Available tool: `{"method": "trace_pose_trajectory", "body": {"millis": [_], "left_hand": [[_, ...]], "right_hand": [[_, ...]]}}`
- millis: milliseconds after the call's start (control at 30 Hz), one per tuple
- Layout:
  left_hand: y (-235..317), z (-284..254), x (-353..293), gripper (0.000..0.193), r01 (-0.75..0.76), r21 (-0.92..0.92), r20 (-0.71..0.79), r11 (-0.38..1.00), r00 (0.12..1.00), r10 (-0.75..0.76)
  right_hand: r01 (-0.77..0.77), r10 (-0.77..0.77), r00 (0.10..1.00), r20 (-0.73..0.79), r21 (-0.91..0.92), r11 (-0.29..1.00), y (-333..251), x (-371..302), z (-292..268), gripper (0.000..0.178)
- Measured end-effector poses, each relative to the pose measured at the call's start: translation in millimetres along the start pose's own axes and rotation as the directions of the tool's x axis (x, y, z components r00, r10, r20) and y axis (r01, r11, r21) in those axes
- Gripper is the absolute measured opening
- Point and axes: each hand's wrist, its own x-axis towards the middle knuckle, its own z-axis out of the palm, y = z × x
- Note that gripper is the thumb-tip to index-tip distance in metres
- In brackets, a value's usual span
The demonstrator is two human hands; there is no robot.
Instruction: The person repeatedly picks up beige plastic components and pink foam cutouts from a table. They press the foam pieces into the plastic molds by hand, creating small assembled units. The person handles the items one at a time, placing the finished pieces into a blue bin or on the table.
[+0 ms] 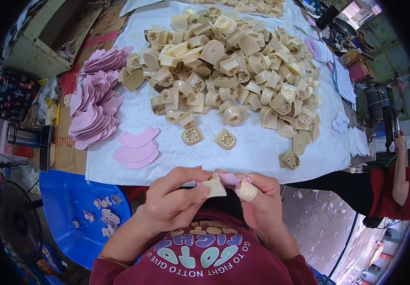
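Observation:
Close to my body, just off the table's front edge, both hands meet around a small beige shoe heel (216,188). My left hand (170,195) pinches the heel between thumb and fingers. A pink covering piece (229,179) stretches from the heel to my right hand (267,197), whose thumb and fingers grip it. Off-white tape wraps my right thumb. Ahead, two single heels (225,138) lie apart from a big heap of beige heels (228,66). A few loose pink pieces (137,154) overlap on the white sheet (181,166), left of these heels.
Piles of pink pieces (95,109) line the table's left side. Below them, a blue tub (60,192) contains several small pinkish-beige parts. A black fan (15,218) stands farther left. White sheets (357,142) lie at the right edge, near another person in red (406,190).

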Motion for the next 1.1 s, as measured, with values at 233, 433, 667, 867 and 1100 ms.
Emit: {"method": "trace_pose_trajectory", "body": {"millis": [233, 433, 667, 867, 1100], "left_hand": [[-9, 19, -2, 0.024, -0.047, 0.167, -0.102, 0.985, 0.993, 0.064], [-18, 29, -5, 0.023, 0.103, 0.069, -0.172, 0.992, 0.981, -0.09], [-21, 25, -7, 0.02, 0.268, -0.288, -0.132, 0.919, 0.94, -0.315], [-13, 33, -3, 0.015, 0.378, -0.204, -0.091, 0.903, 0.911, -0.402], [-22, 31, 0, 0.018, 0.51, -0.771, 0.112, 0.381, 0.698, -0.708]], "right_hand": [[0.134, -0.143, 0.99, 0.017, -0.469, 0.873, -2, 4, 13, 0.027], [0.329, -0.309, 0.935, 0.174, -0.748, 0.576, 2, 14, 13, 0.034], [0.548, -0.512, 0.786, 0.346, -0.773, 0.319, 8, 29, 8, 0.027], [0.501, -0.464, 0.841, 0.279, -0.726, 0.47, 19, 34, 0, 0.021], [-0.143, 0.15, 0.979, 0.134, -0.058, 0.988, 0, 36, -20, 0.02]]}}
